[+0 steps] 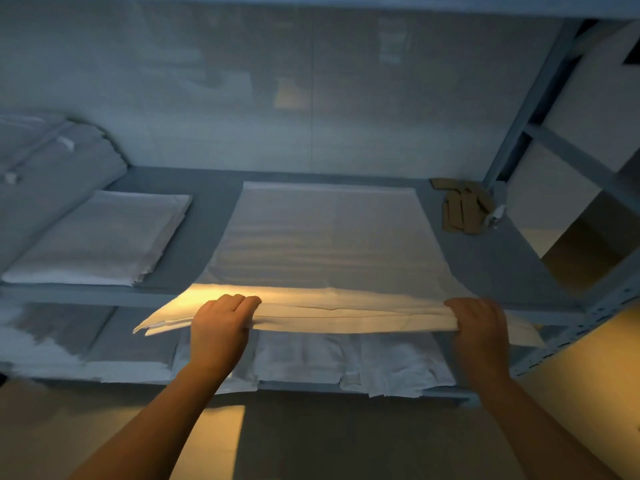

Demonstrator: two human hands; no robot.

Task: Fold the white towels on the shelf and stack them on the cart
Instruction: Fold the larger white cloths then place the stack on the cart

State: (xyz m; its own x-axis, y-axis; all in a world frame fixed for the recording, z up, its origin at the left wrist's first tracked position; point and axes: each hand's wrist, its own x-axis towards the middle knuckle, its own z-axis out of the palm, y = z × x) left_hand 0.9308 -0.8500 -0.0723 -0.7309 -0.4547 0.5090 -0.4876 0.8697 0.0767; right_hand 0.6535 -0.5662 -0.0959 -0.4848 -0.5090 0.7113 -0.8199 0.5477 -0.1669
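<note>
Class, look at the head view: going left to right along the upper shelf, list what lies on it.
Rumpled pile of linen → folded white stack → spread white towel, near edge gripped by left hand and right hand → brown cardboard pieces.

Both bare forearms reach forward, well apart. The left hand (221,327) and right hand (479,327) are palm down. Each has its fingers curled in a grip.

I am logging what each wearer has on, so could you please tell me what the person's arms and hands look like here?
Both forearms are bare as far as the bottom edge of the picture: no sleeve, cuff or glove shows. The left hand and the right hand carry no ring, watch, bracelet or marking that I can make out, though the light is dim and the picture soft. Nails are too small to judge.
</note>
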